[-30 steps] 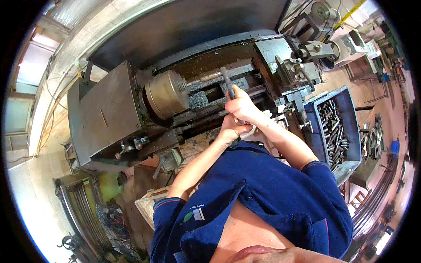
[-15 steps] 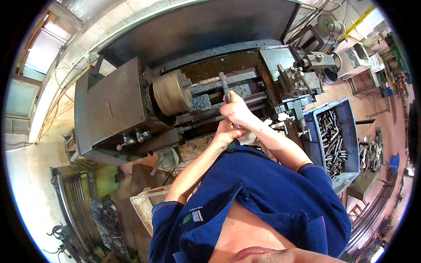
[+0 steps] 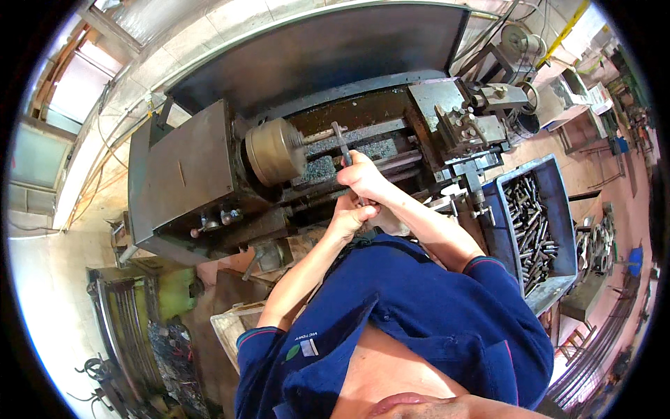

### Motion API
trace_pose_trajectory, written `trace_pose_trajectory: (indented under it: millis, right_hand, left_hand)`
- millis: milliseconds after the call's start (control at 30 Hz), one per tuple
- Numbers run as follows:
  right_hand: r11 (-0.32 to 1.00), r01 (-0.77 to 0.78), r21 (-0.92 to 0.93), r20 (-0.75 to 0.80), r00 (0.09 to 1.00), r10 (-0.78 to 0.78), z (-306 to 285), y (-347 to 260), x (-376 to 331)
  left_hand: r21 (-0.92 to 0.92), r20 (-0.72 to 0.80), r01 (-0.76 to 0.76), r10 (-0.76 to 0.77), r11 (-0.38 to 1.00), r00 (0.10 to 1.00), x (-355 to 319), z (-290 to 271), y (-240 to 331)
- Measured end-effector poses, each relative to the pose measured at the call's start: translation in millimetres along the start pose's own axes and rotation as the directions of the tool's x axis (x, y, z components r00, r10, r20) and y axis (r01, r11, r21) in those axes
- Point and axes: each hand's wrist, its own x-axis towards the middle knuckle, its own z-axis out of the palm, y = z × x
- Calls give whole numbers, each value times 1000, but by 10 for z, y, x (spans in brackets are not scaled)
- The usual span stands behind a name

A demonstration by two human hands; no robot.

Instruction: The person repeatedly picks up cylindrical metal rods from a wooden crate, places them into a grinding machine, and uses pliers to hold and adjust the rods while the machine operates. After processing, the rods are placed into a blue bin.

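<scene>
My right hand (image 3: 363,177) is closed around a slim grey metal tool (image 3: 345,148) that looks like a caliper. Its forked upper end reaches the free end of a thin metal rod (image 3: 319,136); whether they touch I cannot tell. The rod sticks out sideways from the round chuck (image 3: 274,151) of a lathe. Just below, nearer my body, my left hand (image 3: 349,219) is closed with its thumb at the lower end of the tool. My fingers partly hide that end.
The grey lathe headstock (image 3: 185,167) fills the left side. Metal chips (image 3: 321,169) lie on the bed under the rod. To the right are the tool post (image 3: 466,129) and a blue bin (image 3: 513,237) holding many short metal rods. A dark splash panel (image 3: 321,59) stands behind.
Both hands and the tool have shifted slightly left, and the tool's upper end is now at the rod's end. The whole view has also turned a little.
</scene>
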Motion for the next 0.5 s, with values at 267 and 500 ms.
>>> trace_pose_trajectory:
  millis: [267,500]
  right_hand:
    - [992,15,122,-120,993,-1,-156,57,-37]
    - [991,54,123,-17,999,-52,-21,-17,-56]
  left_hand:
    - [-55,33,-6,8,998,999,121,65,-168]
    - [16,36,-49,48,999,998,63,-61,-83]
